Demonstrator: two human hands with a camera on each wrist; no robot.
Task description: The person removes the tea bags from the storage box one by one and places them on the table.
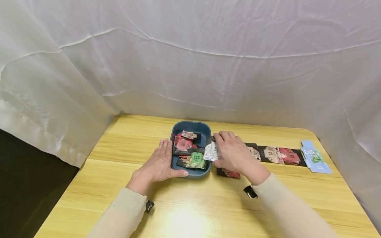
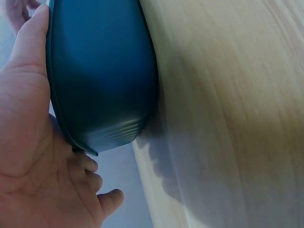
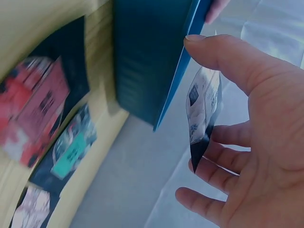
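Observation:
A dark blue tray [image 1: 205,129] with rounded corners stands on the table. My left hand [image 1: 156,165] lies along its left side with the fingers straight and the thumb at the near rim. Inside are several black printed sachets, among them a green-labelled sachet [image 1: 197,158], a red-labelled sachet [image 1: 183,144] and a small pale pink sachet [image 1: 190,134]. At the right rim my right hand [image 1: 233,152] pinches a white-labelled sachet [image 1: 211,152] between thumb and fingers. The right wrist view shows this sachet [image 3: 204,104] tilted above the rim, with the thumb right at the tray's edge.
To the right, a row of sachets runs across the table, including a beige one [image 1: 270,153] and a dark red one [image 1: 290,156]. A light blue card [image 1: 317,158] lies at the row's end. Another red sachet [image 1: 230,173] lies below my right hand. A white curtain [image 1: 190,76] hangs behind.

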